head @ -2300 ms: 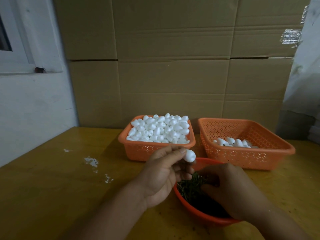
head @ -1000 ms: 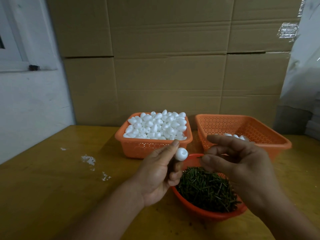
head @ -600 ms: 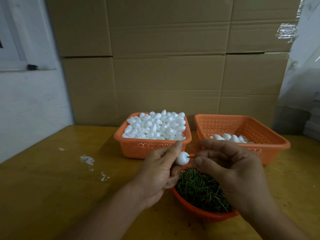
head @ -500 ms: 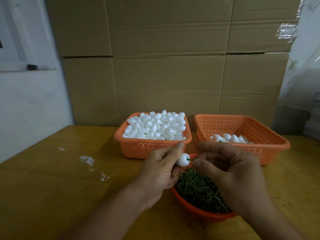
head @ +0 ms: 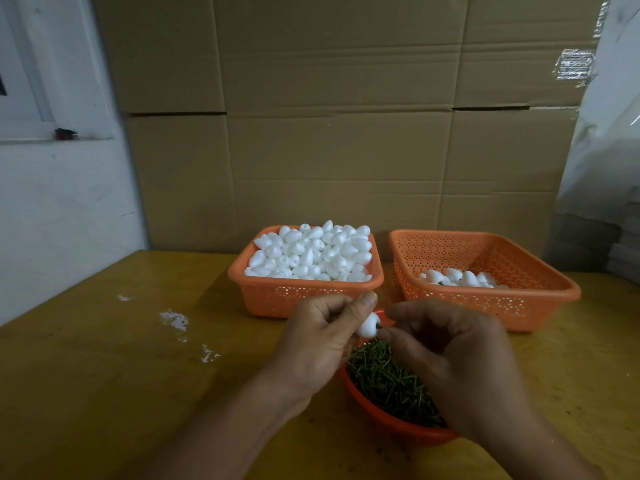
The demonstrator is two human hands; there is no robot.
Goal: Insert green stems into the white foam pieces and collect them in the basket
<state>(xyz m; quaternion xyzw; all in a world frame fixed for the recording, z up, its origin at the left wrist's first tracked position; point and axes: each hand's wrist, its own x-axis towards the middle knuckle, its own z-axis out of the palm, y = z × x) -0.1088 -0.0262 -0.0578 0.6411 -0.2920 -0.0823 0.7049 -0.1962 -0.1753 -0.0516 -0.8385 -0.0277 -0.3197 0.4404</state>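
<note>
Insertion step: left hand pinches white foam piece; right hand pinches green stem, nearly seated. Next, likely: drop it in right basket.

A wall of large brown cardboard boxes fills the back of the room, stacked in rows with dark seams between them; this stack serves as the landmark. A patch of crinkled clear tape sticks to the boxes' upper right part. Left of the boxes stands a white painted wall, with a white window frame high on it and a small dark latch on the sill. Right of the boxes hangs pale plastic sheeting. In front of the boxes lies a yellow-brown wooden surface, marked with white crumbs. The light is dim and even.
</note>
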